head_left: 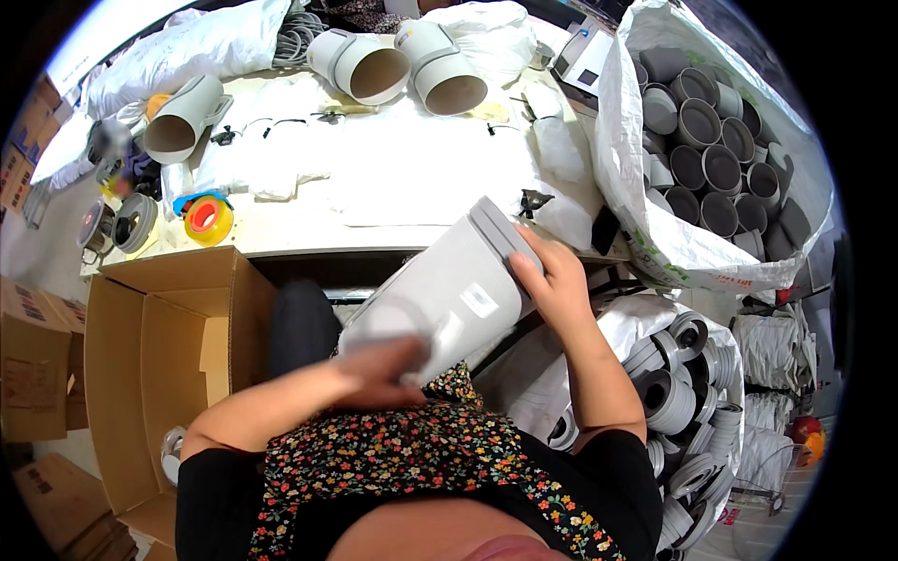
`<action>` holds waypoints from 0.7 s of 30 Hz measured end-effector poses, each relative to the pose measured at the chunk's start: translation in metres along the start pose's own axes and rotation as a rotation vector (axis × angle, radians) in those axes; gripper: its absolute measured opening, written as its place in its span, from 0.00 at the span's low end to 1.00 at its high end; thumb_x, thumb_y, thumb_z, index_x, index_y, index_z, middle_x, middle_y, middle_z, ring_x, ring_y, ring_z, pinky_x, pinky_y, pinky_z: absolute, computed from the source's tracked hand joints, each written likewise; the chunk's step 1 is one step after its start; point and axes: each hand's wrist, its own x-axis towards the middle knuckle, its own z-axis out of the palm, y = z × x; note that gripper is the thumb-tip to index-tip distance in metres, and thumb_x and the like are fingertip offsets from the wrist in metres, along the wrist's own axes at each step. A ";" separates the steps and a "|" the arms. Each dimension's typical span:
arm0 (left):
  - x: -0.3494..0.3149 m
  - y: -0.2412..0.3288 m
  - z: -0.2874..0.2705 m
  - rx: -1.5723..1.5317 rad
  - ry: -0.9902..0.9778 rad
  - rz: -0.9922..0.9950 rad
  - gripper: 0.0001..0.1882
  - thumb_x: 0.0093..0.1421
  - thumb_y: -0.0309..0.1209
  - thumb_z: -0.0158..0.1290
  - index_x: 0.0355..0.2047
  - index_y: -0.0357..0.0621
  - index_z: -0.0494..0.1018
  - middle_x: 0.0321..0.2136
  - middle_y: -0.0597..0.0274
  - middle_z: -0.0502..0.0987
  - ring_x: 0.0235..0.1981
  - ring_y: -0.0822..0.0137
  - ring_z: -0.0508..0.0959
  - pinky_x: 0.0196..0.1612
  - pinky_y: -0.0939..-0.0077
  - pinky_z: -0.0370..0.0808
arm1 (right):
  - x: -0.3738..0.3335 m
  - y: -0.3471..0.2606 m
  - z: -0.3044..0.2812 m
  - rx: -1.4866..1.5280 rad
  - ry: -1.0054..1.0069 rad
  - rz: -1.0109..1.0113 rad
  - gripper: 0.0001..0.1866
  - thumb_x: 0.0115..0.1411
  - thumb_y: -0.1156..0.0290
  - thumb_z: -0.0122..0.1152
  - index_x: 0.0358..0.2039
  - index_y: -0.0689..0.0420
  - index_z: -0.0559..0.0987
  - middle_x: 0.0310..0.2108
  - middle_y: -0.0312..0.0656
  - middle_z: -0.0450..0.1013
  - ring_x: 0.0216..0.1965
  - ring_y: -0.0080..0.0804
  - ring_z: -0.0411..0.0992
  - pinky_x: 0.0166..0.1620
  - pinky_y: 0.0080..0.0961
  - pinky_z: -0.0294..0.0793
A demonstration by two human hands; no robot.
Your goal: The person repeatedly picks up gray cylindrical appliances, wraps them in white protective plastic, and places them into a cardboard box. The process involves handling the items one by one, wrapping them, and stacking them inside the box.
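Observation:
A light grey plastic housing (440, 290) with rounded sides and a small white label lies tilted across my lap. My right hand (554, 280) is closed on its upper right end, thumb across the near side and fingers behind the far edge. At the lower left end, my left hand (388, 372) is smeared by motion against the housing. A blurred round shape shows beside the left fingers; I cannot make out whether it is a separate part or part of the housing.
Open-ended grey tubular housings (374, 75) lie on the white table (412, 201). A yellow tape roll (208, 219) sits near its front left edge. An open cardboard box (117, 374) stands at my left. Sacks of dark grey cups (617, 187) and grey rings (669, 397) are at right.

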 end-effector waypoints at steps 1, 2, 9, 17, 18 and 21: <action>-0.002 -0.014 0.039 -0.070 0.205 0.202 0.31 0.52 0.41 0.59 0.50 0.37 0.61 0.45 0.44 0.68 0.47 0.55 0.70 0.49 0.68 0.66 | 0.003 -0.005 0.000 0.007 0.000 -0.055 0.24 0.53 0.59 0.57 0.48 0.60 0.74 0.29 0.51 0.73 0.33 0.45 0.70 0.41 0.31 0.68; -0.004 -0.008 0.028 -0.099 0.104 0.092 0.32 0.52 0.41 0.60 0.50 0.37 0.60 0.45 0.45 0.69 0.47 0.55 0.70 0.49 0.69 0.66 | 0.004 -0.004 0.001 0.005 0.014 -0.095 0.24 0.53 0.60 0.57 0.48 0.60 0.74 0.30 0.51 0.73 0.34 0.45 0.70 0.42 0.32 0.68; -0.009 -0.051 0.011 -0.867 0.331 0.114 0.23 0.56 0.35 0.56 0.46 0.37 0.62 0.31 0.58 0.75 0.31 0.70 0.76 0.34 0.77 0.73 | 0.028 -0.003 0.005 0.105 -0.001 -0.254 0.22 0.57 0.58 0.50 0.44 0.63 0.74 0.35 0.53 0.73 0.39 0.49 0.70 0.45 0.35 0.67; -0.015 -0.010 -0.004 -0.358 0.331 0.222 0.10 0.57 0.26 0.52 0.39 0.37 0.70 0.33 0.56 0.75 0.35 0.65 0.77 0.39 0.74 0.72 | 0.047 0.018 0.021 0.327 0.034 -0.390 0.17 0.58 0.60 0.51 0.37 0.62 0.78 0.33 0.47 0.74 0.38 0.40 0.71 0.43 0.32 0.68; -0.018 -0.031 -0.005 -0.360 0.518 0.223 0.05 0.57 0.24 0.52 0.35 0.39 0.73 0.32 0.58 0.76 0.35 0.67 0.75 0.40 0.76 0.71 | 0.043 0.041 0.020 0.521 0.011 -0.422 0.22 0.61 0.56 0.46 0.34 0.63 0.78 0.31 0.46 0.74 0.37 0.38 0.71 0.43 0.31 0.67; -0.007 -0.101 -0.014 -0.519 0.981 -0.021 0.13 0.63 0.33 0.47 0.44 0.39 0.68 0.45 0.60 0.72 0.46 0.68 0.71 0.49 0.74 0.67 | 0.020 0.086 0.023 0.946 0.036 -0.281 0.28 0.63 0.51 0.41 0.26 0.65 0.78 0.29 0.47 0.74 0.34 0.38 0.69 0.42 0.31 0.65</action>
